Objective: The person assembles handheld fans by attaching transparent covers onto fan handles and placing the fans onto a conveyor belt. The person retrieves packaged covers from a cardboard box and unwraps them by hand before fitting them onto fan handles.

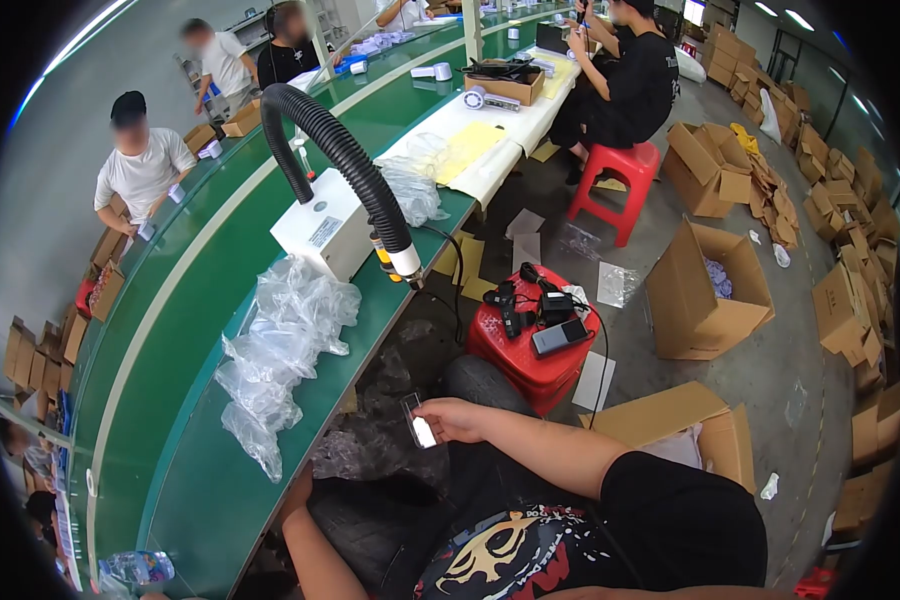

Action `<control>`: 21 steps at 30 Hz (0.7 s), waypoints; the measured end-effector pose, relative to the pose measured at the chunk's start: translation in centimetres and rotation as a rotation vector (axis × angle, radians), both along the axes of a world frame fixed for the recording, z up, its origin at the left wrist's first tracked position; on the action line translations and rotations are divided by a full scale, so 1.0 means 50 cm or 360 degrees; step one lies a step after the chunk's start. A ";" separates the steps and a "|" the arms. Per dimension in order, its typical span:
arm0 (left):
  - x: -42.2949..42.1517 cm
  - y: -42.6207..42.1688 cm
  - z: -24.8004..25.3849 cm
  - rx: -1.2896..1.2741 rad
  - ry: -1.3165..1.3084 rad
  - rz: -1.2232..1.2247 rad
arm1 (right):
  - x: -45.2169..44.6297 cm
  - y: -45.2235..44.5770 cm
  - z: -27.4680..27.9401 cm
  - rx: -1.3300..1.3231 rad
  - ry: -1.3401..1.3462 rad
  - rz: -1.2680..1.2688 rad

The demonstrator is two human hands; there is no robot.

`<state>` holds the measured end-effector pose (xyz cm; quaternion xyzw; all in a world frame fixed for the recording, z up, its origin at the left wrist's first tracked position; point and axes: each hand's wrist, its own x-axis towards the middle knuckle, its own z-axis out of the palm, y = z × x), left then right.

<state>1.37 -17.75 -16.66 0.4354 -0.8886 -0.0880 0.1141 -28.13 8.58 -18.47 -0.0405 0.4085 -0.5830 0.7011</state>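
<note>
Near the lap, my right hand (450, 420) is closed on a small clear case with a bright white face (423, 432). My left hand (298, 488) is at the edge of the green table (195, 500), mostly hidden below it, so its fingers do not show. On the table lies a heap of clear plastic bags (280, 350). Behind the bags stands a white box-shaped machine (322, 225) with a black corrugated hose (370, 170) arching over it.
A red stool (530, 370) beside my right arm carries black adapters and a grey device (560, 337). Open cartons (705, 300) stand on the right. A bottle (138, 568) lies at the lower left. Several people sit or stand along the curved green line.
</note>
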 end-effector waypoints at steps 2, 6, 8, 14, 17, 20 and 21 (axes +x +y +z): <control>-0.006 0.007 0.019 0.0026 -0.0069 -0.0007 | -0.002 0.001 -0.002 -0.0008 -0.0002 0.0028; -0.012 0.013 0.031 0.0038 -0.0081 -0.0022 | -0.001 -0.001 -0.004 -0.0006 0.0001 0.0025; -0.010 0.011 0.027 0.0039 -0.0068 -0.0027 | 0.001 0.000 -0.001 -0.0003 0.0000 0.0010; 0.007 -0.015 -0.014 0.0028 -0.0073 -0.0064 | 0.003 -0.002 -0.005 -0.0008 -0.0015 -0.0026; 0.006 -0.012 -0.012 0.0013 -0.0045 -0.0070 | 0.002 -0.002 -0.005 -0.0002 -0.0014 -0.0025; 0.004 -0.010 -0.011 -0.0020 -0.0010 -0.0069 | 0.002 -0.002 -0.004 0.0006 -0.0009 -0.0024; 0.006 -0.015 -0.016 0.0031 -0.0025 -0.0048 | 0.002 -0.002 -0.003 0.0010 -0.0007 -0.0024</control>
